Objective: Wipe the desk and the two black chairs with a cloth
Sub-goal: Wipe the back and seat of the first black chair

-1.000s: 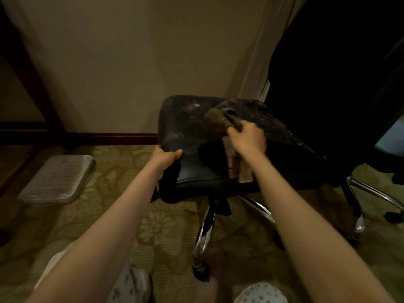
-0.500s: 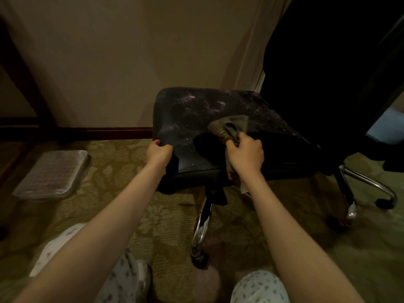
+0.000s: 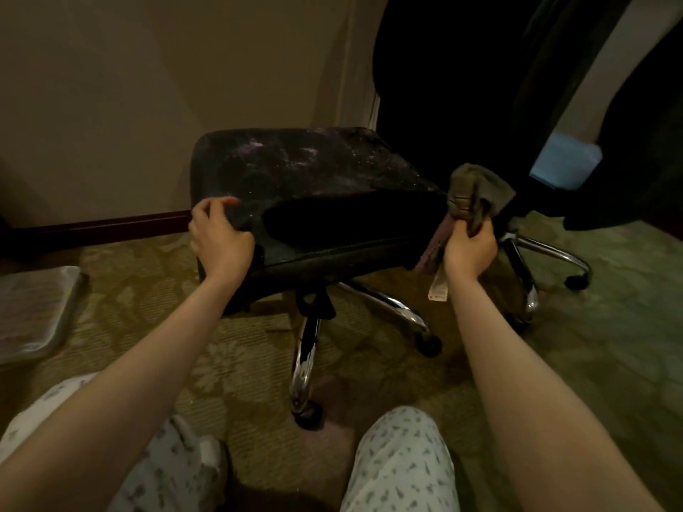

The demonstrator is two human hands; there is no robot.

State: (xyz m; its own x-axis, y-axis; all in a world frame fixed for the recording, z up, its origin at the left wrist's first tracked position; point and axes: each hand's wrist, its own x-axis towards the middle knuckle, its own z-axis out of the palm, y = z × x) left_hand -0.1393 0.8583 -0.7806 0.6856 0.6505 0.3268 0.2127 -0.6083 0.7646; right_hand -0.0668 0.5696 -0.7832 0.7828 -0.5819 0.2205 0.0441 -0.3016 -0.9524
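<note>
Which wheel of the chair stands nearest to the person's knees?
The wheel under the chrome leg pointing toward the person; the others lie farther back on the right.

Black speckled chair seat [image 3: 303, 179], olive cloth [image 3: 476, 194], green leaf-patterned carpet [image 3: 229, 349].

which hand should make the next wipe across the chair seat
Right. The right hand grips the cloth just beside the seat; the left hand holds a seat corner, with no cloth.
</note>
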